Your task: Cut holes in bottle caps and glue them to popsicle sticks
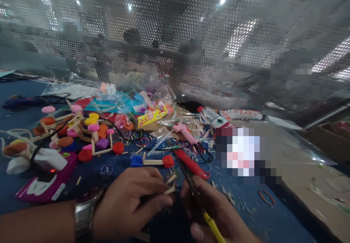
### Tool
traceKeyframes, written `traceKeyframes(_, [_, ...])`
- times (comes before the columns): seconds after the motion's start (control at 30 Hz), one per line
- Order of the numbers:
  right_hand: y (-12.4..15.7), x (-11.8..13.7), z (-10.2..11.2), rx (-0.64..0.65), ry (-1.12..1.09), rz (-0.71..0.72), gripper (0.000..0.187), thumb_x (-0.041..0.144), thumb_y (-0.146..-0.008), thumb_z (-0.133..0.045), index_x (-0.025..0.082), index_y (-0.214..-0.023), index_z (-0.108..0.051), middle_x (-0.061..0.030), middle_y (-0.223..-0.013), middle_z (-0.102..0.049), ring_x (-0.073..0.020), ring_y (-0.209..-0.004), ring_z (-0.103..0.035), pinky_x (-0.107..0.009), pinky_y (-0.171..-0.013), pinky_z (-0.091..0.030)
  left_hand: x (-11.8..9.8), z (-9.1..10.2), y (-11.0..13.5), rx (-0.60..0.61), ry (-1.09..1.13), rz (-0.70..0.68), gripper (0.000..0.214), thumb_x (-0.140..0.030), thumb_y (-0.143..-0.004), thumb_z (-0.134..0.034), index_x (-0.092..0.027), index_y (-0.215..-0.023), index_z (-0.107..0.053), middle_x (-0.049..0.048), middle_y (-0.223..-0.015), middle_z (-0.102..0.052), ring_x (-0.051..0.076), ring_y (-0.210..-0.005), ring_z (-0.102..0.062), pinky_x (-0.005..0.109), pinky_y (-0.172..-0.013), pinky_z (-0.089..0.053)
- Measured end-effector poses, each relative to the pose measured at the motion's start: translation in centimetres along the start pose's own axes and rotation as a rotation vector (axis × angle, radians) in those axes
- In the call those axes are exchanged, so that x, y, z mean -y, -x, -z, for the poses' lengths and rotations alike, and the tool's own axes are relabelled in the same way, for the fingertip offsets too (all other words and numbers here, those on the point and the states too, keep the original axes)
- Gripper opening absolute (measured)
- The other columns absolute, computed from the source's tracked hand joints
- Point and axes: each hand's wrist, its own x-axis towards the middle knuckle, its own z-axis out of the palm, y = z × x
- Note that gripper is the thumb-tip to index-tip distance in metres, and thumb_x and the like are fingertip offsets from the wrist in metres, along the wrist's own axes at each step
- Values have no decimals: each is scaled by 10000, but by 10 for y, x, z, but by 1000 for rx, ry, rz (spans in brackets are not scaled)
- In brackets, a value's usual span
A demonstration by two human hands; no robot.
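Note:
My left hand [133,199], with a metal watch on its wrist, is closed around small wooden sticks [170,184] at the bottom centre. My right hand [216,213] grips a tool with a yellow handle [212,224] whose dark tip points at those sticks; it looks like cutting pliers. Just beyond my hands lies a wooden stick with a blue cap and a red cap [153,161] at its ends, beside a red-handled tool [191,164].
The blue table [246,213] carries a stick-and-bottle-cap model [82,131], a pink glue gun [186,131], a plastic bottle [214,120], rubber bands, plastic bags and wood chips. A pink box [43,188] lies at left. A perforated metal screen [175,35] stands behind, with people beyond it.

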Motion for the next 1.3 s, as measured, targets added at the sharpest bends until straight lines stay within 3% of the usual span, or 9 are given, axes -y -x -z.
traceKeyframes(0.2, [2,2,5,-99,460,237,464,287,-779,-768,275,-1228,-652,-80,-1057,-752,-253,-932,-731,-362,-811,-604,2,5,-1,-94,73,-14,209,-245,-983,-629,-148,-810,-694,10,-727,-676,88,-682,-621,160,-656,-485])
traceKeyframes(0.3, [-4,7,3,-151,582,380,441,231,-732,-775,253,-1161,-677,-79,-1027,-775,-245,-881,-750,-345,-772,-622,3,5,-1,-101,94,-13,139,-229,-956,-678,-168,-838,-721,1,-756,-705,84,-711,-637,158,-678,-497])
traceKeyframes(0.37, [-8,8,0,-131,566,397,369,221,-749,-734,239,-1114,-684,-55,-915,-768,-203,-739,-728,-297,-642,-604,4,5,0,-97,91,-25,135,-241,-958,-679,-173,-856,-736,0,-766,-716,82,-726,-643,156,-694,-502])
traceKeyframes(0.53, [-14,-1,0,-152,534,446,292,312,-767,-695,247,-1051,-712,-29,-760,-717,-185,-591,-650,-293,-504,-535,4,6,1,-75,89,-41,221,-254,-978,-646,-133,-825,-749,35,-773,-715,88,-726,-661,161,-689,-512])
traceKeyframes(0.77, [-13,-1,4,-93,503,354,345,417,-807,-726,297,-1130,-741,-47,-729,-702,-220,-595,-647,-337,-502,-518,4,6,2,-37,90,-31,132,-206,-948,-679,-144,-900,-785,43,-781,-722,104,-712,-670,172,-653,-511])
traceKeyframes(0.93, [-13,6,2,-84,539,314,333,371,-788,-740,252,-1099,-756,-48,-741,-712,-209,-612,-648,-324,-526,-512,3,7,1,-43,103,-43,102,-169,-929,-701,-129,-895,-788,40,-818,-734,80,-738,-677,134,-689,-520])
traceKeyframes(1.1, [-15,6,2,-103,539,373,344,353,-785,-734,249,-1112,-760,-48,-749,-719,-194,-608,-644,-297,-514,-502,4,7,2,-55,96,-53,134,-204,-948,-684,-133,-917,-793,35,-811,-732,68,-723,-665,119,-702,-525])
traceKeyframes(1.3, [-16,17,-2,-111,559,285,242,271,-812,-669,250,-1013,-802,-29,-668,-702,-147,-520,-569,-269,-477,-452,4,7,1,-63,67,-89,83,-132,-920,-700,-161,-896,-774,12,-790,-745,78,-714,-677,139,-670,-521])
